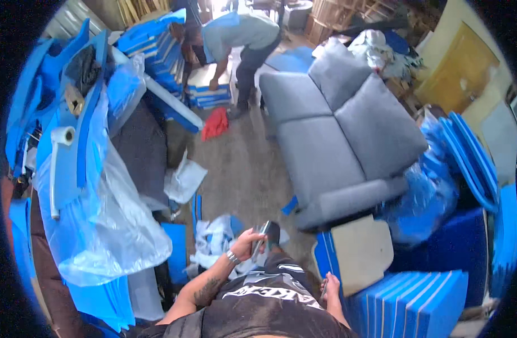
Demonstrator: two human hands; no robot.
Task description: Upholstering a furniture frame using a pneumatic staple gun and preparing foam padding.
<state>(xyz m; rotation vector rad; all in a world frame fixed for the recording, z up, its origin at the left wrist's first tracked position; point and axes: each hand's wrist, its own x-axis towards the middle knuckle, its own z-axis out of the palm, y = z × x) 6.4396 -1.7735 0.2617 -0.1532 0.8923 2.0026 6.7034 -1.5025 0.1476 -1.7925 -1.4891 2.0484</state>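
My left hand (248,245), with a metal watch at the wrist, is closed around a small shiny object (263,230), partly dark and partly silvery or clear; its kind cannot be made out. It is held in front of my body, above a heap of white and pale blue scraps (213,239). My right hand (329,286) hangs lower, at my right side, with its fingers curled; whatever they hold, if anything, is too small to name. Near it are a cream panel (362,250) with a blue edge and a stack of blue upholstered pieces (413,304).
A grey two-seat sofa (326,141) stands ahead to the right. On the left, plastic sheeting (123,225) drapes over blue pieces. A person (241,39) bends over a stack of blue-and-white pieces (207,87) at the back, near a red cloth (215,124) on the floor (236,174).
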